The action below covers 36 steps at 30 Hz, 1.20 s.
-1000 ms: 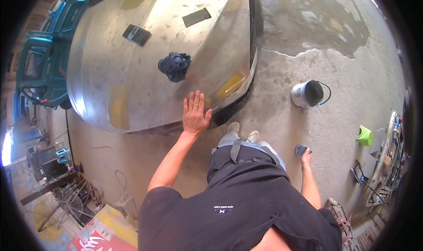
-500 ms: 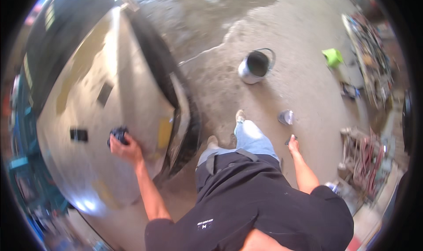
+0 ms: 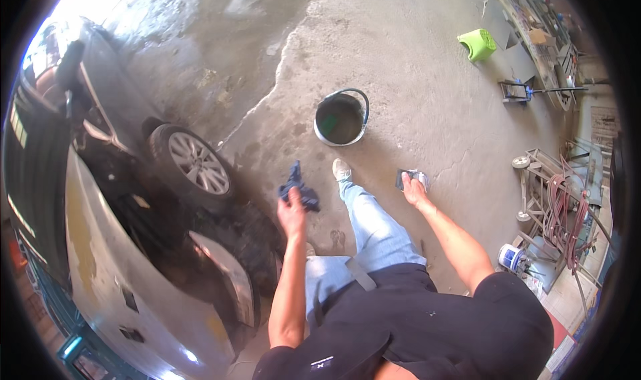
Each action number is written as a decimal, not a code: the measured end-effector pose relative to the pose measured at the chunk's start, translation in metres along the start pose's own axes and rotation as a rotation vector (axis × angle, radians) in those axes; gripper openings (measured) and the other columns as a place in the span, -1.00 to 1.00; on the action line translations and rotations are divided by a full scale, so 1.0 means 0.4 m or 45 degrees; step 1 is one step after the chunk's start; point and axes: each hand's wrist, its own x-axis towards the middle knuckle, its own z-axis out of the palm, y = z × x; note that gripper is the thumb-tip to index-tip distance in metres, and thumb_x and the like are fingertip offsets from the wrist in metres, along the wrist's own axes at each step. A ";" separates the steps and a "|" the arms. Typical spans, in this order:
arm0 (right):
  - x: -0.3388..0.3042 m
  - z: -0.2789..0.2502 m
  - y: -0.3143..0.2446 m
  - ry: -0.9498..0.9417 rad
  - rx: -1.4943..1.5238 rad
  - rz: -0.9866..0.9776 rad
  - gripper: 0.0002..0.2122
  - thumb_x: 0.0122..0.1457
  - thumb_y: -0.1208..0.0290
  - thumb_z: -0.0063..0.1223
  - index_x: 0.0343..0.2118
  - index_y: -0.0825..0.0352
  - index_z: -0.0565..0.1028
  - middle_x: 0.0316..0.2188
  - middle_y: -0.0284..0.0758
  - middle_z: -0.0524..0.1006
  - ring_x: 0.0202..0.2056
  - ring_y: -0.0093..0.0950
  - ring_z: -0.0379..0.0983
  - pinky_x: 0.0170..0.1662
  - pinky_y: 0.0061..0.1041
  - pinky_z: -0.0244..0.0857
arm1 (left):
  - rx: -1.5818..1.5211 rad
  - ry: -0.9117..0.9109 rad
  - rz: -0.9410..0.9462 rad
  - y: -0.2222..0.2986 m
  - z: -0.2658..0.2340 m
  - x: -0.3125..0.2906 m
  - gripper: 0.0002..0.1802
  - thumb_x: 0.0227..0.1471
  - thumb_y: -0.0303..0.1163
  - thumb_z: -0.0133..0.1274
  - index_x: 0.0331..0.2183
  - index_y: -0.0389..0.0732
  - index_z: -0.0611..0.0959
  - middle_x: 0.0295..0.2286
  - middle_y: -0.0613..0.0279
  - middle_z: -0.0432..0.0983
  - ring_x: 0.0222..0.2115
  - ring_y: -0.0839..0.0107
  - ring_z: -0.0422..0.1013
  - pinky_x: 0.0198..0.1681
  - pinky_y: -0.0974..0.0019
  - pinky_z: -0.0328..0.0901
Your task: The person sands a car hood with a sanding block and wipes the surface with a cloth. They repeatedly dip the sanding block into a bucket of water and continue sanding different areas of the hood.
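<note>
My left hand (image 3: 291, 213) is closed on a crumpled dark blue cloth (image 3: 304, 194), which hangs over the floor to the right of the car. Out to the right, my right hand (image 3: 415, 192) grips a small dark flat pad (image 3: 402, 178); its exact kind is unclear. Just beyond the right fingers, partly hidden by them, shows a pale clear container (image 3: 422, 178). Ahead, between my two hands, stands a grey bucket (image 3: 327, 104) with its handle up and something green inside. On my left lies the car's silver front panel (image 3: 117, 246), with yellowish patches and dark openings.
A car wheel (image 3: 193, 163) and the dark open front end stand at left. Right of the bucket are a lime-green stool (image 3: 479, 45) and a blue-and-black wheeled stand (image 3: 517, 91). Reddish hoses (image 3: 561, 196) hang on a cart near a white-and-blue tub (image 3: 511, 256).
My left hand has come off the car panel, carrying the cloth rightward over the floor. My view has turned and moved toward the bucket; the right hand still holds the dark pad.
</note>
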 end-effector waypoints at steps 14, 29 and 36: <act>0.457 0.184 -0.338 -0.209 0.106 -0.309 -0.66 0.48 0.17 0.13 0.11 0.34 0.57 -0.10 0.02 0.72 -0.05 0.02 0.71 0.07 -0.04 0.53 | 0.090 -0.078 -0.314 -0.274 0.263 0.236 -0.37 0.50 -0.30 0.13 0.45 -0.27 0.45 -0.10 0.14 0.78 -0.28 0.49 0.64 -0.26 0.40 0.50; 1.214 0.758 -0.338 -0.370 -1.139 -0.751 -0.61 0.31 0.14 0.25 0.06 0.28 0.75 0.18 0.05 0.62 0.17 0.04 0.59 0.30 -0.01 0.48 | -0.089 0.074 -0.818 -0.706 0.190 0.344 -0.53 0.55 -0.29 0.05 0.33 -0.29 0.58 -0.04 0.12 0.75 -0.15 0.41 0.65 -0.10 0.28 0.55; 1.366 0.992 -0.156 -0.506 -1.149 -0.759 -0.69 0.20 0.18 0.32 -0.11 0.27 0.81 -0.09 -0.01 0.77 -0.04 -0.05 0.76 0.12 -0.03 0.62 | -0.274 -0.120 -0.760 -0.602 0.324 0.449 -0.54 0.57 -0.25 0.03 0.31 -0.30 0.61 -0.01 0.10 0.74 -0.10 0.37 0.65 -0.01 0.25 0.54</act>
